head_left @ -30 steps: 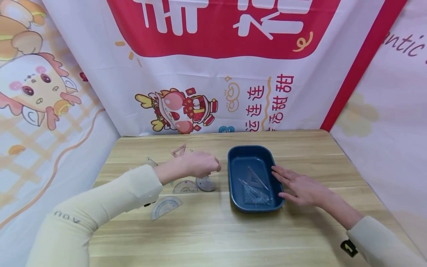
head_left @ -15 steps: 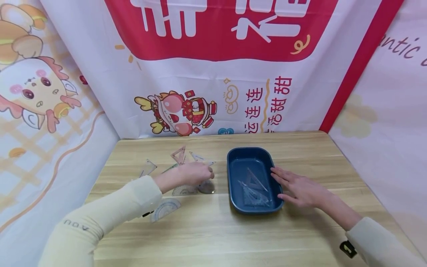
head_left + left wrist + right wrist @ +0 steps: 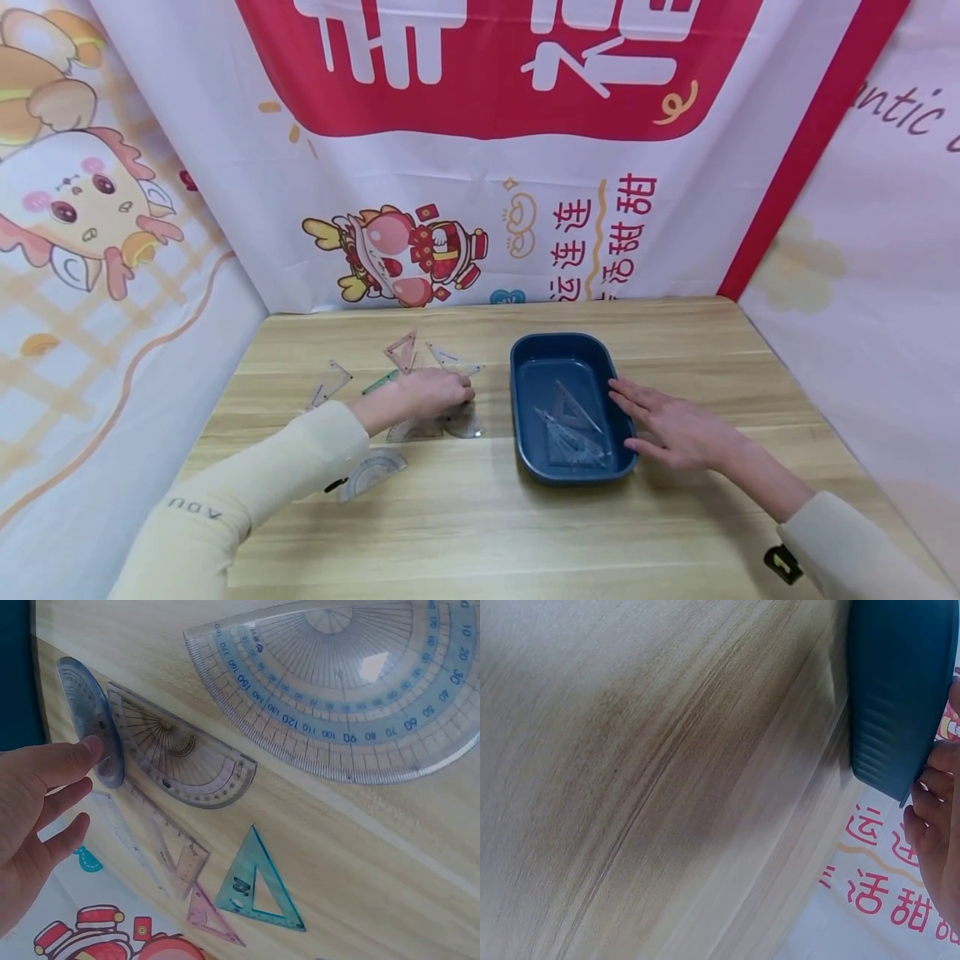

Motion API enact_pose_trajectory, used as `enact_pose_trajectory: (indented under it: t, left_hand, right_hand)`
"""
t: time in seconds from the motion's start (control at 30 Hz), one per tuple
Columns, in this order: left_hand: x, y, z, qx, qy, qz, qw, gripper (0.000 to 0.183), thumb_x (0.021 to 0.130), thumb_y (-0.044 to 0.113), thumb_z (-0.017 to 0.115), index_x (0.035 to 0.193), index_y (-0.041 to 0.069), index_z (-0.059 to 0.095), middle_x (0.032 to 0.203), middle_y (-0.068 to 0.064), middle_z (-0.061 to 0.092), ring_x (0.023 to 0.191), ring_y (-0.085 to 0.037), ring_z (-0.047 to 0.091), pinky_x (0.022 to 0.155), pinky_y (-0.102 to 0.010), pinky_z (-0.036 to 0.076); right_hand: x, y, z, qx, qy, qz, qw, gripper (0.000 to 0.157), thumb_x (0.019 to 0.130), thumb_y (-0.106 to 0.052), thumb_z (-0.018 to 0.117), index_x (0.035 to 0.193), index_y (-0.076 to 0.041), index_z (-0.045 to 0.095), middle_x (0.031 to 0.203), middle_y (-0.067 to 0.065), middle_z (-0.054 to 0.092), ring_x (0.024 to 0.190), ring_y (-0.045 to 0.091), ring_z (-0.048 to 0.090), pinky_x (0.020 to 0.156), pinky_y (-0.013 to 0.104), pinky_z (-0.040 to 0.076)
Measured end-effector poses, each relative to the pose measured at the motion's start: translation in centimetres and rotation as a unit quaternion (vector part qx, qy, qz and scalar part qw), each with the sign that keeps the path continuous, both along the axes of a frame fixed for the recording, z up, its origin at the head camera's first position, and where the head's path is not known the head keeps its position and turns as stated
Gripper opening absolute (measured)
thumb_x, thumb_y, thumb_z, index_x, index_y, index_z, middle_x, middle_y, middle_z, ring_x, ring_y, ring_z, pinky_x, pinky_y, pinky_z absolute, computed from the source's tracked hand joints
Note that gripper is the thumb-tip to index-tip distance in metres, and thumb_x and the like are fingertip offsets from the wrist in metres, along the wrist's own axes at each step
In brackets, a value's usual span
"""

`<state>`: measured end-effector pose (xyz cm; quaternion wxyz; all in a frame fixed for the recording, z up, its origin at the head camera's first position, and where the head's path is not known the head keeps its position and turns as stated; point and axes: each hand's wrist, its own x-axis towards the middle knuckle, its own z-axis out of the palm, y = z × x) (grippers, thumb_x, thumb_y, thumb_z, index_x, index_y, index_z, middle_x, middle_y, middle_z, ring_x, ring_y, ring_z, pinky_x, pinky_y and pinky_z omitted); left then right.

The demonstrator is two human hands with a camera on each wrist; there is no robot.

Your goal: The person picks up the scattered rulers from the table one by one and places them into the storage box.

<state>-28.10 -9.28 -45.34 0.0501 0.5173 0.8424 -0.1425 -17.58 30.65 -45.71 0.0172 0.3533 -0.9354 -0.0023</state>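
My left hand (image 3: 435, 393) is low over a group of clear drawing tools on the left of the table. In the left wrist view, its thumb lies on a small grey protractor (image 3: 91, 720), which looks tilted; the fingers are curled near its edge, and it seems pinched. Beside it lie another small protractor (image 3: 180, 750) and a clear set square (image 3: 169, 844). My right hand (image 3: 678, 425) rests with extended fingers against the right rim of a blue tray (image 3: 566, 492). Clear set squares (image 3: 573, 442) lie inside the tray.
A large protractor (image 3: 372, 473) lies nearest me on the left. A green set square (image 3: 259, 889), a pink one (image 3: 402, 350) and other clear ones (image 3: 333, 383) are spread behind and left of my left hand. A printed cloth (image 3: 420, 158) hangs at the table's back edge.
My left hand has come down and back to the left, away from the tray, onto the small grey protractor. The right hand stays at the tray's rim.
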Motion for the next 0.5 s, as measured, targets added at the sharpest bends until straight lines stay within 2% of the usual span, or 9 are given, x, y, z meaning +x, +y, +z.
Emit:
enact_pose_trajectory:
  t: [0.2,0.5]
  left_hand:
    - [-0.02,0.18,-0.5,-0.008,-0.009,0.008,0.9999,0.042,0.076,0.012,0.074,0.116,0.018,0.063,0.11,0.002,0.063,0.096,-0.014,0.062,0.079,-0.027,0.053]
    - [-0.35,0.34,-0.84,0.002,-0.021,0.016,0.9997,0.041,0.074,0.016,0.078,0.113,0.02,0.063,0.107,0.002,0.062,0.092,-0.012,0.06,0.078,-0.025,0.052]
  right_hand:
    - [-0.06,0.06,-0.24,-0.002,0.011,0.007,1.0,0.073,0.09,-0.051,0.051,0.147,-0.014,0.026,0.154,0.006,0.023,0.139,0.023,0.029,0.102,0.044,0.04]
    - [-0.07,0.15,-0.31,-0.009,0.015,0.014,1.0,0.07,0.092,-0.05,0.048,0.145,-0.008,0.03,0.154,0.008,0.022,0.139,0.024,0.028,0.104,0.043,0.039]
